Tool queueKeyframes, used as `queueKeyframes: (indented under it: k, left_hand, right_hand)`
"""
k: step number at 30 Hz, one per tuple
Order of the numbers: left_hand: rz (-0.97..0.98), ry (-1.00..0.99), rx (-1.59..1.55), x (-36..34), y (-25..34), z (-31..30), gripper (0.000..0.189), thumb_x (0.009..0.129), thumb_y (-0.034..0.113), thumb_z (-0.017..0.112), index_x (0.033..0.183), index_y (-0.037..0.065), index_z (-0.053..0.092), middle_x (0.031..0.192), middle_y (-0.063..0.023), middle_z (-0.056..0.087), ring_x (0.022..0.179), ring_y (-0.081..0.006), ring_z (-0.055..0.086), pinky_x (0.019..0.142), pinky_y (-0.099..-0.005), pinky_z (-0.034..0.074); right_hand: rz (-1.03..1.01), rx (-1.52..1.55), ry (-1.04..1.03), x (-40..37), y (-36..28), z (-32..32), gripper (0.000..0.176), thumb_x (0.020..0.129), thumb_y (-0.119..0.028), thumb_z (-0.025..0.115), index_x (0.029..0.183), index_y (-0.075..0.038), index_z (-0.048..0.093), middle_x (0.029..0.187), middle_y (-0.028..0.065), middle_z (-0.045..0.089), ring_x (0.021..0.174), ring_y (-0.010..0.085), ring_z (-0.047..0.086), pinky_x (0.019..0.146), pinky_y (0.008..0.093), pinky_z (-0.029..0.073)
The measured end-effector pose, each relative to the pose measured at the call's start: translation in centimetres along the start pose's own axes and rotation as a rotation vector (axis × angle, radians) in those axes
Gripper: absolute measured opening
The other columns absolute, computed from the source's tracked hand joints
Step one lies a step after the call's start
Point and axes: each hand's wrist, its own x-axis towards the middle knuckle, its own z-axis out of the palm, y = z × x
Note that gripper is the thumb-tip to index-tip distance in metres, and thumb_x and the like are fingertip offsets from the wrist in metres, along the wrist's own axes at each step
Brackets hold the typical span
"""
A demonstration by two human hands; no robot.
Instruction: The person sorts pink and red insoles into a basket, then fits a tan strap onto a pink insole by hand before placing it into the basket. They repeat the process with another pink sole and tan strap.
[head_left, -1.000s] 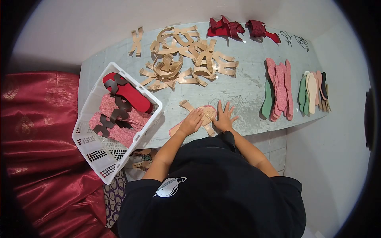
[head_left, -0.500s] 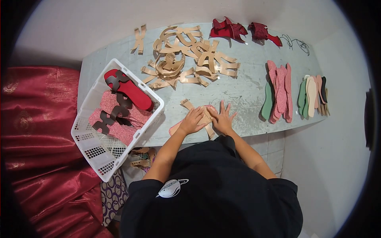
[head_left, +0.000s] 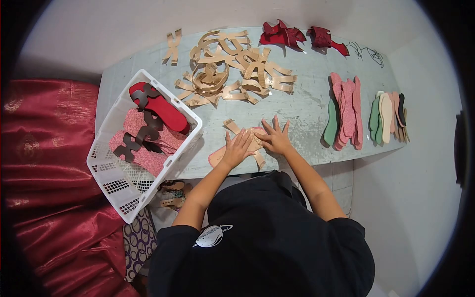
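Observation:
A pink shoe sole (head_left: 216, 157) lies slantwise near the table's front edge, with a tan sandal strap (head_left: 230, 125) across it. One strap end sticks out beyond the sole's far side and another beyond its near side. My left hand (head_left: 238, 148) rests flat on the sole and strap, fingers stretched out. Over the sole's right end lies my right hand (head_left: 277, 139), fingers spread, its thumb side touching the piece. Both hands cover much of the sole's middle.
A white plastic basket (head_left: 191, 143) holding soles and dark straps overhangs the table's left. Tan straps (head_left: 213, 76) are heaped at the back, near red uppers (head_left: 282, 37). Pink soles (head_left: 349, 111) and thinner coloured soles (head_left: 385, 119) lie right. A red cloth (head_left: 49, 163) hangs left.
My left hand has its fingers more spread on the strap. My right hand has shifted slightly up and left, fingers spread wider. The view has shifted a little.

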Motion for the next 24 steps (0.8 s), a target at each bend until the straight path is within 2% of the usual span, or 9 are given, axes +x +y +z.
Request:
queueKeyframes:
  k: [2, 7, 9, 12, 15, 17, 21, 24]
  left_hand:
    - [0.069, 0.001, 0.142, -0.1, 0.0, 0.3, 0.069, 0.074, 0.056, 0.051, 0.127, 0.011, 0.045, 0.139, -0.0022, 0.031, 0.132, -0.0219, 0.021, 0.098, -0.0685, 0.002]
    - [0.180, -0.133, 0.087, 1.4, -2.0, -1.6, 0.069, 0.075, 0.053, 0.049, 0.130, 0.011, 0.041, 0.140, -0.0009, 0.030, 0.132, -0.0221, 0.021, 0.100, -0.0655, 0.004]
    - [0.225, -0.186, 0.078, 2.1, -2.8, -2.2, 0.069, 0.076, 0.052, 0.049, 0.130, 0.011, 0.040, 0.140, -0.0010, 0.030, 0.132, -0.0224, 0.021, 0.101, -0.0642, 0.005]
    - [0.305, -0.242, 0.055, 2.6, -3.5, -2.3, 0.069, 0.076, 0.050, 0.050, 0.132, 0.011, 0.038, 0.140, -0.0018, 0.030, 0.133, -0.0236, 0.021, 0.102, -0.0625, 0.009]
    - [0.283, -0.305, -0.004, 2.6, -3.3, -2.5, 0.067, 0.078, 0.047, 0.051, 0.133, 0.011, 0.037, 0.141, -0.0031, 0.029, 0.133, -0.0259, 0.020, 0.102, -0.0617, 0.011]
    - [0.117, -0.301, -0.108, 2.0, -2.6, -2.5, 0.064, 0.080, 0.043, 0.051, 0.133, 0.010, 0.036, 0.143, -0.0044, 0.026, 0.133, -0.0280, 0.019, 0.102, -0.0601, 0.012]
    - [0.011, -0.325, -0.154, 1.0, -1.2, -2.2, 0.058, 0.084, 0.035, 0.050, 0.134, 0.010, 0.035, 0.144, -0.0051, 0.023, 0.133, -0.0288, 0.018, 0.103, -0.0586, 0.011]
    - [-0.028, -0.252, -0.199, 0.6, -0.7, -1.6, 0.055, 0.086, 0.029, 0.049, 0.135, 0.009, 0.033, 0.145, -0.0050, 0.022, 0.134, -0.0283, 0.017, 0.104, -0.0581, 0.009]
  right_hand:
    - [0.025, 0.015, 0.036, -0.5, -0.3, 0.5, 0.038, 0.077, -0.044, 0.057, 0.115, -0.041, 0.056, 0.145, 0.0015, 0.024, 0.134, 0.0401, 0.004, 0.091, 0.0740, -0.006]
    - [0.121, 0.033, 0.123, -1.5, -1.8, 1.5, 0.038, 0.079, -0.044, 0.055, 0.117, -0.038, 0.055, 0.142, 0.0023, 0.028, 0.133, 0.0409, 0.006, 0.089, 0.0748, -0.006]
    - [0.202, 0.028, 0.229, -1.8, -3.0, 1.9, 0.037, 0.079, -0.042, 0.055, 0.115, -0.033, 0.058, 0.141, 0.0027, 0.032, 0.133, 0.0414, 0.009, 0.088, 0.0755, -0.006]
    - [0.257, 0.041, 0.249, -2.0, -4.2, 1.8, 0.036, 0.080, -0.040, 0.054, 0.114, -0.028, 0.059, 0.139, 0.0033, 0.034, 0.133, 0.0411, 0.011, 0.089, 0.0753, -0.006]
    - [0.209, -0.012, 0.288, -1.9, -4.3, 1.9, 0.035, 0.082, -0.037, 0.053, 0.113, -0.025, 0.059, 0.138, 0.0037, 0.036, 0.132, 0.0404, 0.014, 0.089, 0.0751, -0.005]
    - [0.203, -0.022, 0.308, -2.0, -4.5, 2.0, 0.035, 0.082, -0.036, 0.053, 0.114, -0.024, 0.059, 0.138, 0.0038, 0.036, 0.132, 0.0401, 0.015, 0.090, 0.0748, -0.005]
    - [0.176, -0.082, 0.356, -2.0, -4.5, 2.6, 0.037, 0.083, -0.035, 0.052, 0.117, -0.021, 0.056, 0.138, 0.0040, 0.037, 0.131, 0.0393, 0.017, 0.091, 0.0744, -0.004]
    - [0.182, -0.084, 0.371, -2.0, -4.6, 3.0, 0.038, 0.083, -0.034, 0.052, 0.119, -0.021, 0.055, 0.138, 0.0038, 0.036, 0.131, 0.0389, 0.017, 0.091, 0.0741, -0.003]
